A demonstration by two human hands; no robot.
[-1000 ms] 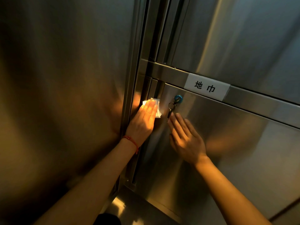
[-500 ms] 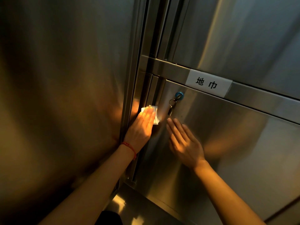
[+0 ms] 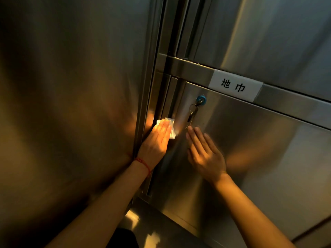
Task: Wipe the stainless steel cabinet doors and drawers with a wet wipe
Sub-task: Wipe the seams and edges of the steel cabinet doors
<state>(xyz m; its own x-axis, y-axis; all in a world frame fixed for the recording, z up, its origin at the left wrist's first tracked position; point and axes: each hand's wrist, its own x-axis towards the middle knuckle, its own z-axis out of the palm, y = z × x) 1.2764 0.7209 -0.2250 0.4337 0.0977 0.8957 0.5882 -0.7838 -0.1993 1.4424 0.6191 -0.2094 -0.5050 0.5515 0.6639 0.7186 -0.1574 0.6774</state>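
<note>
1. The white wet wipe (image 3: 169,127) lies at the left edge of the lower cabinet door (image 3: 250,158), a little left of the frame's middle, and it now sits lower against the lock than it did a second ago, when it was almost level with it.
2. The left hand (image 3: 155,142) has slid down the door edge with the wipe; its fingers are straight and close together, pressing the wipe flat against the steel, with only the wipe's upper and right corners showing past the fingertips.
3. The right hand (image 3: 204,153) has also dropped relative to the lock; it lies flat on the door just right of the wipe, fingers straight and slightly spread, holding nothing, its fingertips just below the hanging keys (image 3: 191,113).
4. The two hands are near each other but apart, with a strip of bare steel between them.
5. The blue lock (image 3: 201,99) with its key ring is above both hands, farther from them than before.
6. A white label (image 3: 234,85) with two black characters is fixed on the crossbar (image 3: 188,68) above the door, right of centre.
7. A red string bracelet (image 3: 143,162) circles the left wrist.
8. A wide steel panel (image 3: 71,104) fills the left half of the frame, and an upper door (image 3: 268,42) fills the upper right.
</note>
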